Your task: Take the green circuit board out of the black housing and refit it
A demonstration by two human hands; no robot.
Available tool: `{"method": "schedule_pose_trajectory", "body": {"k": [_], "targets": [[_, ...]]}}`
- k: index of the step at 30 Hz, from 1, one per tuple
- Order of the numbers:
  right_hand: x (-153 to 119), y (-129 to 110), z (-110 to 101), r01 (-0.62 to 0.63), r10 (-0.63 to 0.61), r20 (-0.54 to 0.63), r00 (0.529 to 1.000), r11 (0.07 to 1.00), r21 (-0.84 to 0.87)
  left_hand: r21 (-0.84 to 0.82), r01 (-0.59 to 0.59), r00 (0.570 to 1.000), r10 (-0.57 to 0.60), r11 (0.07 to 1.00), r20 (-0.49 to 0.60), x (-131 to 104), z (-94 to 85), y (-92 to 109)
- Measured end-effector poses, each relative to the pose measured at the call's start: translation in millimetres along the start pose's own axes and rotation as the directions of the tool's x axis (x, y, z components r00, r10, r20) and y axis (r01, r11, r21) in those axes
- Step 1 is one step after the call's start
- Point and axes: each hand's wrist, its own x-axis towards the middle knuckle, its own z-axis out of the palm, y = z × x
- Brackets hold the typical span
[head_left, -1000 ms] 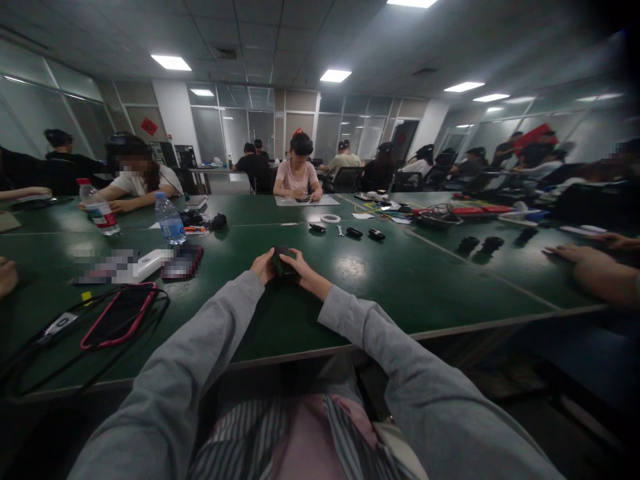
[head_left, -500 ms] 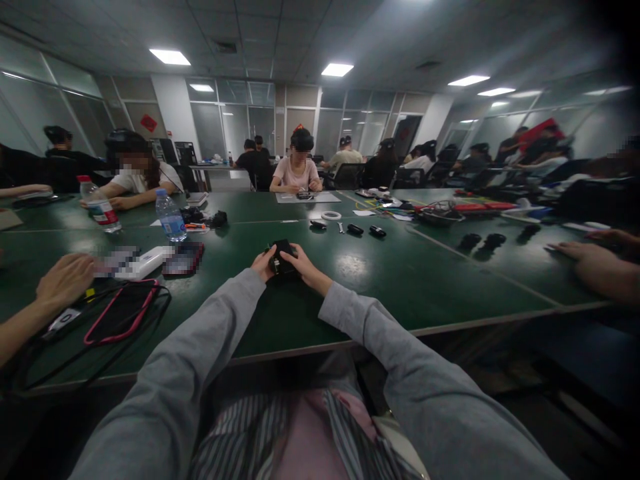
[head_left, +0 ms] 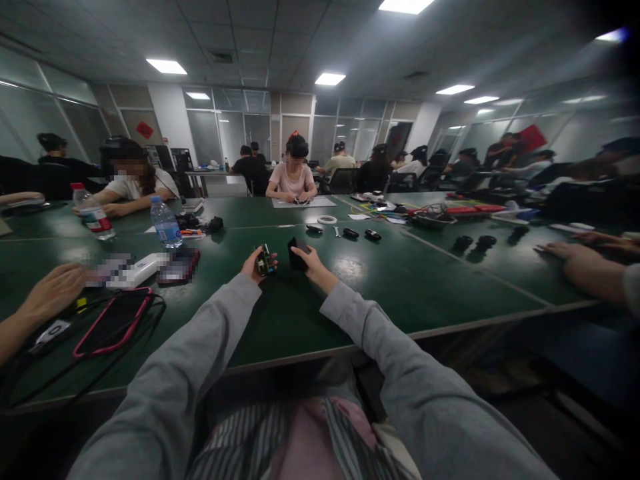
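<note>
My left hand [head_left: 253, 265] grips a small green circuit board [head_left: 264, 261] with parts on it, held above the green table [head_left: 295, 313]. In my right hand [head_left: 313, 265] is a flat black cover [head_left: 296, 255], its thumb pressed on the near face. A gap separates the board from the cover. Beyond my hands, several small black items, such as a black oval piece [head_left: 351, 233], lie beside a white ring [head_left: 327, 220] and a small wrench-shaped piece [head_left: 337, 232].
At the left stand two bottles, one with a blue cap [head_left: 167, 223] and one with a red cap [head_left: 94, 212]. A pink-edged phone [head_left: 115, 322] lies among black cables. Another person's hand [head_left: 53, 288] rests at the left, and another [head_left: 570, 257] at the right. Cables and tools lie at the back right.
My hands have moved apart. The single black unit they both held is now two pieces: the circuit board in my left hand, the black cover in my right. The view has shifted slightly.
</note>
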Motion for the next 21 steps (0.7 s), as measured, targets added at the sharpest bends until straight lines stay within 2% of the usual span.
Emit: {"method": "schedule_pose_trajectory", "body": {"k": [2,5,8,14,21], "targets": [[-1,1,1,0.008,-0.008,0.0,1.0,1.0,-0.017,-0.024,-0.001,1.0,0.001,1.0,0.005,-2,0.3,2],[-2,4,6,0.036,-0.029,0.08,0.996,0.995,-0.089,-0.059,-0.004,1.0,0.003,0.998,-0.012,-3,0.4,4],[-1,8,8,0.072,-0.052,0.11,0.993,0.98,-0.185,-0.095,-0.004,1.0,0.002,0.995,-0.026,-3,0.5,7],[0,12,8,0.093,-0.036,0.188,0.981,0.949,-0.301,-0.143,-0.043,0.999,0.042,0.989,-0.007,-6,0.6,12],[7,15,4,0.115,-0.056,0.176,0.983,0.93,-0.348,-0.124,-0.055,0.998,0.06,0.991,0.037,-14,6.5,18]]}}
